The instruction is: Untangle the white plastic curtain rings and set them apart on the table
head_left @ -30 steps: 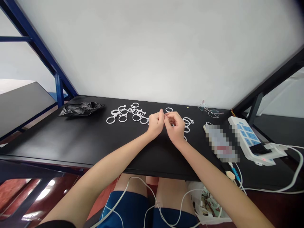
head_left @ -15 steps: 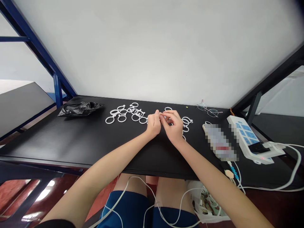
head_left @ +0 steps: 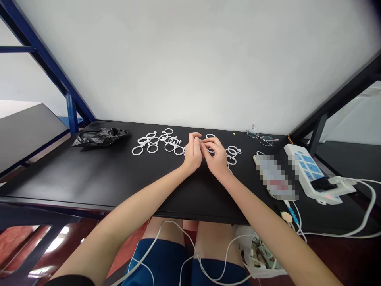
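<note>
My left hand (head_left: 192, 153) and my right hand (head_left: 216, 157) meet over the middle of the black table (head_left: 89, 174), fingers curled and pinched together on a small white ring (head_left: 210, 149) that shows only in part between them. A spread of white plastic rings (head_left: 157, 143) lies on the table to the left of my hands. More white rings (head_left: 233, 153) lie just right of my right hand, and a single ring (head_left: 210, 136) sits behind my fingers.
A crumpled black bag (head_left: 101, 136) lies at the table's back left. Eyeglasses (head_left: 262, 138) rest at the back right. A white power strip (head_left: 309, 172) with cables and a blurred flat object (head_left: 275, 177) occupy the right side. White cables hang over my lap.
Both hands have stayed together at the same spot. My fingers have shifted slightly around the ring, and my left hand's fingers have risen a little.
</note>
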### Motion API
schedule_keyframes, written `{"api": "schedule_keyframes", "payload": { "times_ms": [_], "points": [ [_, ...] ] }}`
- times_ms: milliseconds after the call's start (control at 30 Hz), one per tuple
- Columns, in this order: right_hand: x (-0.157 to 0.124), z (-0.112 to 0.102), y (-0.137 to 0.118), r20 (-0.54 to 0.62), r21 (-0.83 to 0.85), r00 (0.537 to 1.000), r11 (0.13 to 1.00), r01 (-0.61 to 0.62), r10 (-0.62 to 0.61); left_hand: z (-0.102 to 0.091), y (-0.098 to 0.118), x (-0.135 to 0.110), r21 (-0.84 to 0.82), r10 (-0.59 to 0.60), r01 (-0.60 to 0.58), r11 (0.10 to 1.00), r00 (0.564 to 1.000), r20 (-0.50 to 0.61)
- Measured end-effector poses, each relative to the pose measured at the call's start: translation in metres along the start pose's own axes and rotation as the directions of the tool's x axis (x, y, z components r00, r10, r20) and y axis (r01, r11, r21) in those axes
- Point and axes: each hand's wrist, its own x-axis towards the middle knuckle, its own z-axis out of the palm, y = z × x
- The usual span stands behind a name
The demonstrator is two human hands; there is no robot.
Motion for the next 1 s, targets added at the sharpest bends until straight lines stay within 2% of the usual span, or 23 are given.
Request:
{"api": "schedule_keyframes", "payload": {
  "times_ms": [267, 467, 767, 933, 1000],
  "points": [
    [0.000, 0.002, -0.001, -0.003, 0.063, 0.999, 0.997, -0.042, 0.042, 0.001, -0.003, 0.000, 0.079, -0.014, 0.017, 0.997, 0.999, -0.032],
    [-0.002, 0.003, -0.003, -0.003, 0.093, 0.997, 0.992, -0.082, 0.083, -0.001, 0.001, 0.000, 0.154, 0.039, -0.031, 0.988, 0.998, -0.052],
    [-0.003, 0.004, -0.005, -0.015, 0.179, 0.993, 0.977, -0.116, 0.120, -0.005, 0.002, -0.001, 0.197, 0.124, -0.127, 0.972, 0.992, 0.031],
    [-0.003, 0.006, -0.006, -0.076, 0.283, 0.981, 0.947, -0.148, 0.176, -0.011, -0.001, 0.000, 0.247, 0.218, -0.260, 0.933, 0.958, 0.186],
    [-0.002, 0.006, -0.004, -0.072, 0.295, 0.980, 0.943, -0.156, 0.185, -0.013, -0.002, 0.000, 0.262, 0.243, -0.290, 0.920, 0.949, 0.200]
  ]
}}
